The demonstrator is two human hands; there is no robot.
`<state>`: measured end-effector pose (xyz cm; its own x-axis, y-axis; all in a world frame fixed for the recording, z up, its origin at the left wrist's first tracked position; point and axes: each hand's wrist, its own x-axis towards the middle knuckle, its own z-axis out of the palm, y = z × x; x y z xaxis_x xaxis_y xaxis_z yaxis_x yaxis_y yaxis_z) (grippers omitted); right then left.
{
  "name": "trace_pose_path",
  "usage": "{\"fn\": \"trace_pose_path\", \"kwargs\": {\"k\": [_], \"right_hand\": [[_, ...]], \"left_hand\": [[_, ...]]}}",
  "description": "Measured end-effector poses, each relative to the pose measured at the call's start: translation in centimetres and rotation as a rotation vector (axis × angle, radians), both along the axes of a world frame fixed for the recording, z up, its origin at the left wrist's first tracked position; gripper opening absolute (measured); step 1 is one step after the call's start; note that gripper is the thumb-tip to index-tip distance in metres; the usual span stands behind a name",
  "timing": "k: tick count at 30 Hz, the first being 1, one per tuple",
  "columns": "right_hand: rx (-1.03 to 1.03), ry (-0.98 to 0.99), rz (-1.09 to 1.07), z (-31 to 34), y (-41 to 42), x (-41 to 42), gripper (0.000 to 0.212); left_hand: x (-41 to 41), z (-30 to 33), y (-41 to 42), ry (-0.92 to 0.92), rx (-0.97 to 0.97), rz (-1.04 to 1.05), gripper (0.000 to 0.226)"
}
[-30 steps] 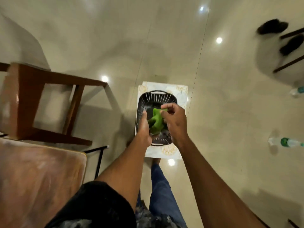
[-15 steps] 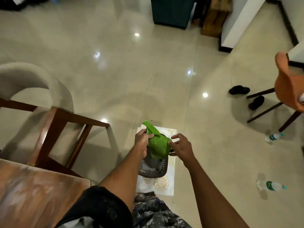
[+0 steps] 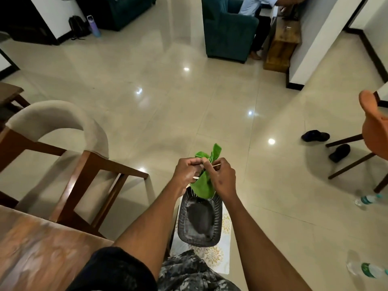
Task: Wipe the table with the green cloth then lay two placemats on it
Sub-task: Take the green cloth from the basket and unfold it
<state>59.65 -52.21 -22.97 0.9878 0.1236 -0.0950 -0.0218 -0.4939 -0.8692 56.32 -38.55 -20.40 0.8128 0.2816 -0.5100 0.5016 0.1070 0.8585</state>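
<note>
Both hands pinched green cloth (image 3: pixel 204 179) at top, left hand (image 3: pixel 186 173), right hand (image 3: pixel 223 177); cloth hung down; table (image 3: pixel 42 244) lay lower-left, left hand nearer.

Count as observed:

One green cloth (image 3: pixel 202 184), held between two hands — left hand (image 3: pixel 187 172), right hand (image 3: pixel 223 177).

One black basket (image 3: pixel 199 222), near centre, resting on patterned placemat material (image 3: pixel 220 260); whether one mat or two stacked cannot be told.

One wooden table (image 3: pixel 39 252), near left.

Two chairs — one wooden chair (image 3: pixel 63 143) with a pale back at left, one orange chair (image 3: pixel 373 131) at far right.

One teal armchair (image 3: pixel 226 32), far centre.

Two plastic bottles (image 3: pixel 367 199) (image 3: pixel 366 269) on the floor, right.

Two dark shoes (image 3: pixel 315 135) (image 3: pixel 339 152), right.

One purple bottle (image 3: pixel 93 25), far left.
</note>
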Motion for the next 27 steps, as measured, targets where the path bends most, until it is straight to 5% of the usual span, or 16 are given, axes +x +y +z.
{"fn": "trace_pose_path", "kwargs": {"k": [8, 16, 27], "right_hand": [[-0.124, -0.028, -0.046, -0.8, 0.4, 0.0, 0.016], [0.355, 0.158, -0.359, -1.0, -3.9, -0.3, 0.031], [0.512, 0.243, -0.732, -1.5, -7.5, -1.3, 0.030]], "left_hand": [[-1.3, -0.8, 0.7, -0.066, 0.072, 0.108, 0.022], [-0.6, -2.5, 3.4, -0.012, 0.007, 0.512, 0.030], [0.3, -2.6, 6.5, -0.016, 0.034, 0.843, 0.044]]}}
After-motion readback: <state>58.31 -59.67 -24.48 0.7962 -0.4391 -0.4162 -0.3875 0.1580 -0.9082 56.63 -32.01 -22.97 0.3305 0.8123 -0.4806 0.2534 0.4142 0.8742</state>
